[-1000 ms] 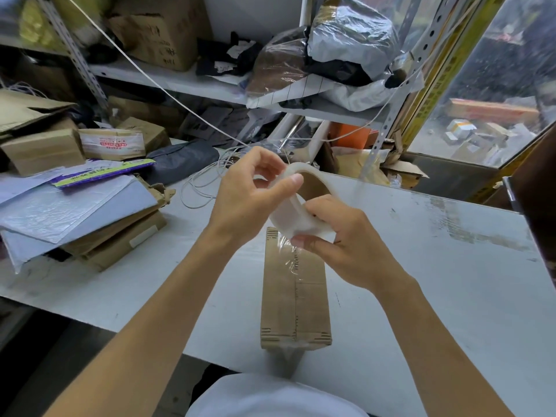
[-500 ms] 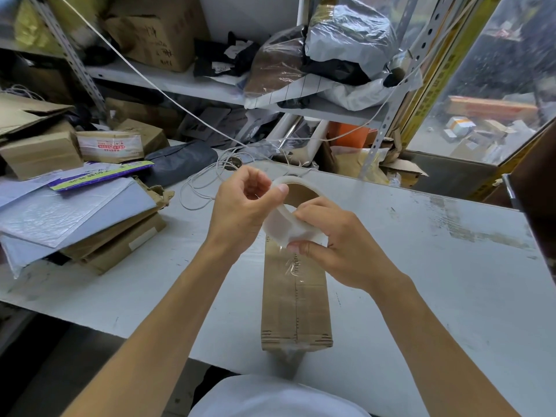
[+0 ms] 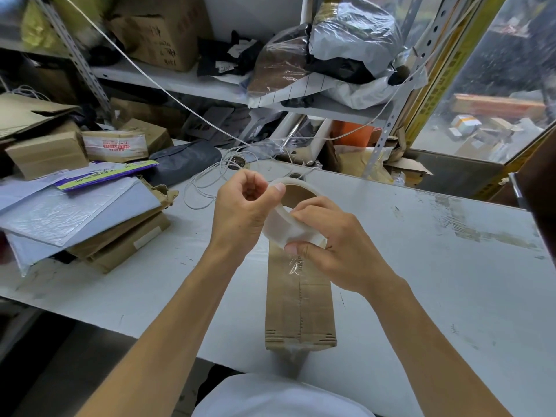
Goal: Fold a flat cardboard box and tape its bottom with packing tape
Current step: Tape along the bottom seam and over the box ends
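Cluttered packing room, shelves stuffed with bags and boxes behind a scuffed white desk (image 3: 421,266). Left hand (image 3: 240,212) grips the translucent roll of packing tape with the brown cardboard core (image 3: 288,218), thumb pressed on its rim. Right hand (image 3: 334,242) pinches the roll's lower edge, where the crinkly clear loose tape end (image 3: 296,264) hangs. Compared with a second ago both hands have dropped closer to the long narrow folded brown cardboard box (image 3: 301,311), which sits on the desk at 6 o'clock from the roll, a tape strip already down its seam. My guess: they're tearing the strip off, so the bottom is nearly sealed. At 9 o'clock, a heap of grey padded mailers (image 3: 69,212); at 11, loose white cord (image 3: 216,179).
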### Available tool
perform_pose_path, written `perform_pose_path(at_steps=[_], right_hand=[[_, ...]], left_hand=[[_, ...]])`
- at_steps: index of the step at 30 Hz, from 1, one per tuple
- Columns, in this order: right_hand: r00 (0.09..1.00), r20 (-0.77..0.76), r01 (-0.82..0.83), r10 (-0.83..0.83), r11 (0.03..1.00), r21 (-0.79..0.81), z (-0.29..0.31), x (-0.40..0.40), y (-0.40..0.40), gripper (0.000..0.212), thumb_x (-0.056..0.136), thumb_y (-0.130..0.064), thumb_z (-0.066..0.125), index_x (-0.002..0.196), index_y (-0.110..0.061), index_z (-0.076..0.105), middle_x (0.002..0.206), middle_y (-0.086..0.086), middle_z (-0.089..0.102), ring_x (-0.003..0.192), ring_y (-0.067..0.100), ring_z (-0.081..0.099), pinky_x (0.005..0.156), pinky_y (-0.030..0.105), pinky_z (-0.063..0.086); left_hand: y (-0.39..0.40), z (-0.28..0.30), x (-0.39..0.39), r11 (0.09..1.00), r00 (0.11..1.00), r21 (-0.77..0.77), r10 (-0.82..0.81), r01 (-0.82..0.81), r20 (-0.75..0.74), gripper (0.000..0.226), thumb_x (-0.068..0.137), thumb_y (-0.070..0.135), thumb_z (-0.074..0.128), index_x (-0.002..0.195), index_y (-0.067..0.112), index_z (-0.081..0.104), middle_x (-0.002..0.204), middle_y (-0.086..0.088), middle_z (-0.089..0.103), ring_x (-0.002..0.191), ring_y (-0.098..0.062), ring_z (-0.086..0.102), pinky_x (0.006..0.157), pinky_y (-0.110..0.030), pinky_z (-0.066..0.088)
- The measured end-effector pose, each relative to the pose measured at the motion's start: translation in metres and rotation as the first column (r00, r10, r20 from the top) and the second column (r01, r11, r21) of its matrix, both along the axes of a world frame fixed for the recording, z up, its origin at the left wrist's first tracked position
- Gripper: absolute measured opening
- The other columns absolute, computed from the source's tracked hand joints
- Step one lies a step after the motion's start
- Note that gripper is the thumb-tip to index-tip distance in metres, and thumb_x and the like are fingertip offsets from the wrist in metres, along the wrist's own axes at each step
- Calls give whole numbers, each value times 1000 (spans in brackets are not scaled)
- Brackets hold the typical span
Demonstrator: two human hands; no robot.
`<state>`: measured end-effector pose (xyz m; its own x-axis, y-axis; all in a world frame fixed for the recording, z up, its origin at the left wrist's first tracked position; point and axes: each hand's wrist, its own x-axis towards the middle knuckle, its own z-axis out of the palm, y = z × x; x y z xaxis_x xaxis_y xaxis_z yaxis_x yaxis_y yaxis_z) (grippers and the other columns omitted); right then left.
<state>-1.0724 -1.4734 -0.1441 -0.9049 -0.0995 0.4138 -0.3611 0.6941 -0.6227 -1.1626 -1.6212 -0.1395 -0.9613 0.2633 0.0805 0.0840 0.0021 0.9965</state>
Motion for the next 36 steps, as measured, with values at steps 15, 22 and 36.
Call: perform_pose_path(at_steps=[15, 22, 36], right_hand=[[996, -83, 33, -36, 999, -36, -5, -5, -6, 28, 78, -20, 77, 95, 0, 68, 95, 0, 67, 106, 22, 58, 78, 47, 49], [997, -69, 39, -34, 997, 71, -9, -8, 2, 27, 75, -19, 77, 96, -5, 67, 101, 0, 68, 112, 15, 53, 87, 55, 46], [995, -97, 11, -5, 998, 64, -11, -1, 2, 26, 76, -13, 79, 97, -2, 68, 99, 1, 67, 110, 20, 57, 83, 50, 49]], left_hand=[[2, 10, 1, 1000, 1000, 15, 14, -14, -22, 17, 86, 10, 72, 87, 7, 55, 69, 1, 45, 55, -1, 40, 53, -12, 39], [-1, -3, 0, 997, 999, -73, -21, 19, -31, 34, 82, 36, 71, 108, 16, 62, 106, -2, 67, 93, -11, 63, 83, -26, 52], [-4, -5, 7, 996, 996, -74, 51, -57, -70, 32, 78, 38, 73, 83, 10, 57, 75, -2, 54, 67, -12, 48, 62, -29, 44]])
